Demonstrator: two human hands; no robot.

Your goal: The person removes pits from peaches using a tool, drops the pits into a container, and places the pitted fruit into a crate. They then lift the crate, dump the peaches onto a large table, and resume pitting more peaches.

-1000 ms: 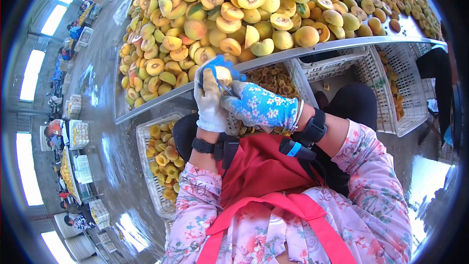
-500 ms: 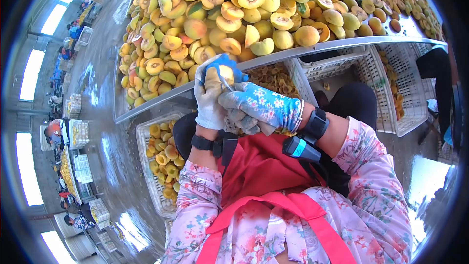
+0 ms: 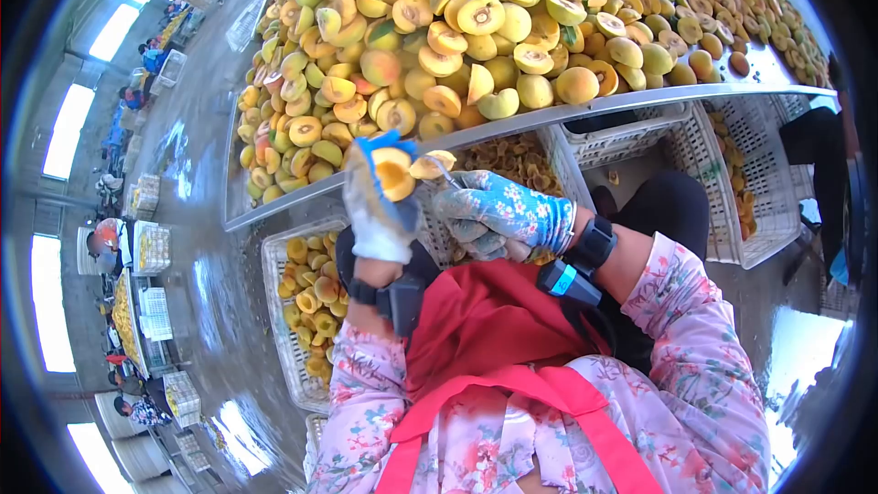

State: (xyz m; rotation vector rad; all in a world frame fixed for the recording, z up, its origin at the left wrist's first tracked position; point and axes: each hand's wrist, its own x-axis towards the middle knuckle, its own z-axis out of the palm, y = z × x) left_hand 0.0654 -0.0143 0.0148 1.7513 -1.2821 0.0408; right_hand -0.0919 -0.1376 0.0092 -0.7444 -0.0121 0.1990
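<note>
My left hand (image 3: 380, 210), in a white and blue work glove, is closed round a yellow peach half (image 3: 394, 174) with a hollow in its cut face. In a blue floral glove, my right hand (image 3: 503, 217) grips a pitting tool (image 3: 449, 174); only its thin metal end shows, the handle being hidden in the fist. At the tool's tip is a cut-out peach piece (image 3: 432, 165), beside the half. Just beyond both hands, a heap of halved peaches (image 3: 444, 41) covers the metal table (image 3: 549, 115).
Below left stands a white crate (image 3: 285, 334) of hollowed peach halves. Under the table edge lie peach scraps (image 3: 517, 157), with white crates (image 3: 745, 178) to the right. Across the wet floor, people work at another table (image 3: 128, 325).
My left hand has shifted slightly down and turned, so the hollow in the peach half shows. The cut-out piece has come away with the tool in my right hand.
</note>
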